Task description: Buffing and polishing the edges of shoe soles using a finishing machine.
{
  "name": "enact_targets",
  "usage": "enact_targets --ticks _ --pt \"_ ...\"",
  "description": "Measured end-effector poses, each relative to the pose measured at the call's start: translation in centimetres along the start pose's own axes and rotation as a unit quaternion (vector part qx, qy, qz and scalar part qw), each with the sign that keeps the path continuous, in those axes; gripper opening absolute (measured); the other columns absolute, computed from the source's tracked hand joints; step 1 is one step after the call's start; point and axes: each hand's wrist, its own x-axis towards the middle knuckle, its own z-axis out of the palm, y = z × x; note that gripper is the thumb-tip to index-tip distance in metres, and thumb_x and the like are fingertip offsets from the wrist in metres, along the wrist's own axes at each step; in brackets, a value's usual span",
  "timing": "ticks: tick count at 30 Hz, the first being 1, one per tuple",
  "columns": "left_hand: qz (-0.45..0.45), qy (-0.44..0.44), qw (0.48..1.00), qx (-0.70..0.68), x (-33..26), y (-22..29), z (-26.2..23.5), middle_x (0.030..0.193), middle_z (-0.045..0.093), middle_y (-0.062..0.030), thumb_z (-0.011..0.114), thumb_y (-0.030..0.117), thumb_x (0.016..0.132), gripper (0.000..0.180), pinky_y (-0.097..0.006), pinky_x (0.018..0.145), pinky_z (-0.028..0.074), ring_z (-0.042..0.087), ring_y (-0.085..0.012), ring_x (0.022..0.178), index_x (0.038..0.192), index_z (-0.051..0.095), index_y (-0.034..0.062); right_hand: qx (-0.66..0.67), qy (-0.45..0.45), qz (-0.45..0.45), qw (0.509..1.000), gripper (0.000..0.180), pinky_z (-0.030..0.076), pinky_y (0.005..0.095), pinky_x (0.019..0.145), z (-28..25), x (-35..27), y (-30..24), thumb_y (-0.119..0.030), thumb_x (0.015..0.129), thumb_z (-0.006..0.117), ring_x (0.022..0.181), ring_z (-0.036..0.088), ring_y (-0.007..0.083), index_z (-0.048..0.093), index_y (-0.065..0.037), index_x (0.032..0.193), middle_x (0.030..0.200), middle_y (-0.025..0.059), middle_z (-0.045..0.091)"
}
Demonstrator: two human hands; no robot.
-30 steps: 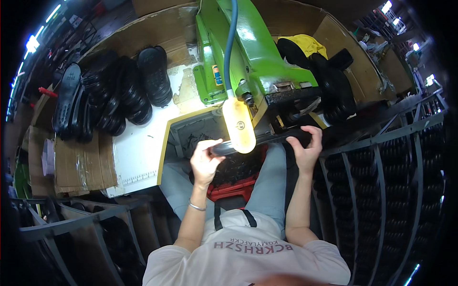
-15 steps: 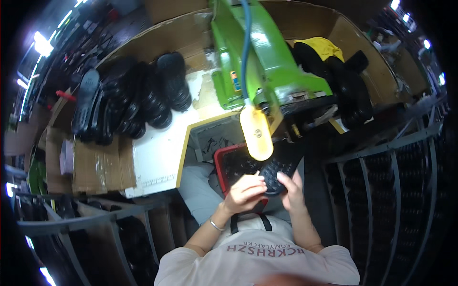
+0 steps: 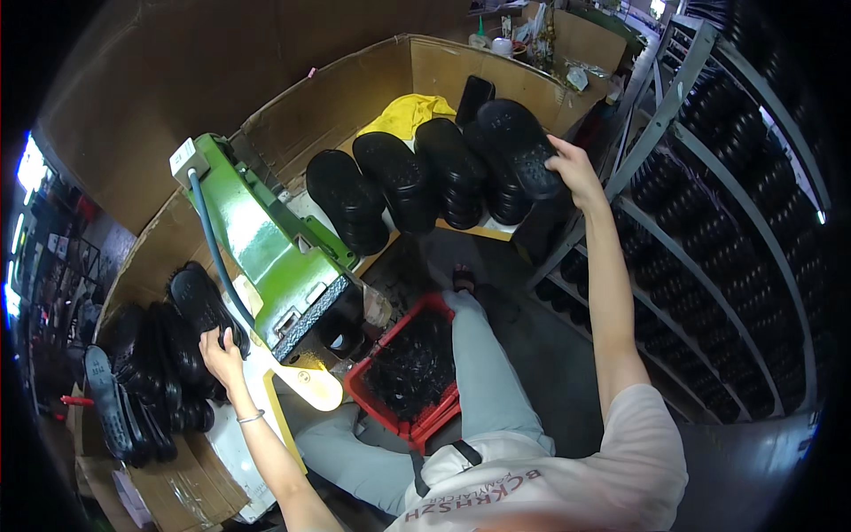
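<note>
My right hand (image 3: 572, 168) reaches far out to the right and grips a black shoe sole (image 3: 519, 146) on top of a stack of black soles (image 3: 443, 173) on the bench. My left hand (image 3: 220, 348) stretches to the left and closes on another black sole (image 3: 202, 300) at the edge of a second pile of soles (image 3: 146, 372). Between my arms stands the green press machine (image 3: 266, 248). A red crate (image 3: 417, 368) with dark scraps sits by my knees.
Grey metal racks (image 3: 727, 257) full of black soles rise on the right. Cardboard walls (image 3: 355, 80) back the bench, with a yellow cloth (image 3: 408, 113) behind the stacks. Flat cardboard (image 3: 168, 483) lies at lower left. A blue hose (image 3: 208, 235) runs along the machine.
Both hands have left the red crate at my lap and spread apart: the right one up to the right stack, the left one out to the left pile. My view turned right.
</note>
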Motion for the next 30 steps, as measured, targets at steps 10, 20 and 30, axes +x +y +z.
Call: enact_targets --ticks 10,20,30 --pt "-0.136 0.154 0.966 -0.155 -5.3 -3.7 -5.6 0.083 0.064 -0.0069 0.070 -0.002 0.081 0.007 -0.028 0.069 0.049 0.060 -0.0152 0.076 0.088 0.069 -0.0017 -0.140 0.233 -0.236 0.933 0.037 0.045 0.0365 0.092 9.8 -2.3 3.1 -0.002 0.075 0.067 0.112 0.052 0.0278 0.063 -0.006 0.112 0.112 0.0129 0.058" --pt "-0.249 0.317 0.814 -0.419 -6.5 -0.6 -10.1 0.088 0.065 -0.0036 0.069 -0.002 0.084 0.008 -0.021 0.073 0.047 0.058 -0.0087 0.077 0.091 0.066 -0.0037 0.024 -0.086 -0.157 0.984 0.023 0.048 0.0268 0.070 25.4 -24.2 9.3 0.007 0.079 0.059 0.090 0.059 0.0182 0.063 -0.003 0.099 0.104 0.0093 0.059" --pt "-0.252 0.182 0.804 -0.507 -20.3 10.0 -23.5 0.083 0.056 -0.0074 0.062 -0.004 0.085 0.007 -0.022 0.068 0.039 0.051 -0.0123 0.074 0.082 0.057 -0.0024 0.478 -0.410 0.220 0.745 0.104 0.050 0.0505 0.095 34.3 -32.0 7.3 -0.024 0.079 0.078 0.132 0.039 0.0328 0.006 -0.017 0.153 0.152 0.0174 0.022"
